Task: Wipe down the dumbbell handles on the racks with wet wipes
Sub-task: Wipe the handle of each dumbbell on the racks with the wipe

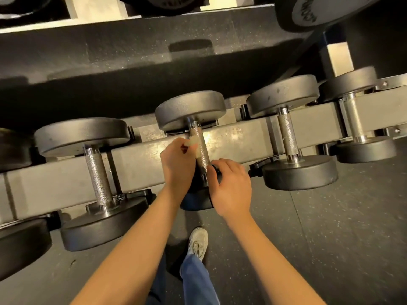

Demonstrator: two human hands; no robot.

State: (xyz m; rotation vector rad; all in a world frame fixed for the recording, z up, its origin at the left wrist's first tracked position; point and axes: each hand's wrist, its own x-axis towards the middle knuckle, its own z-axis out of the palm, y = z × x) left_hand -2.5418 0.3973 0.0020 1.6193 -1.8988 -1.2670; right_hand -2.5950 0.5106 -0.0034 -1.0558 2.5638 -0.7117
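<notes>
A row of black dumbbells with knurled steel handles lies across a grey rack beam (141,166). At the middle dumbbell, my left hand (176,164) pinches a small crumpled wet wipe (193,143) against the left side of its handle (201,148). My right hand (231,186) curls over the near black head (196,199) of that same dumbbell, which it largely hides. The far head (190,110) is in plain sight.
Neighbouring dumbbells sit on the left (97,179) and on the right (288,137), with another further right (356,119). Larger weights (308,12) hang on an upper tier. Black rubber floor (330,238) lies below, with my shoe (198,242) on it.
</notes>
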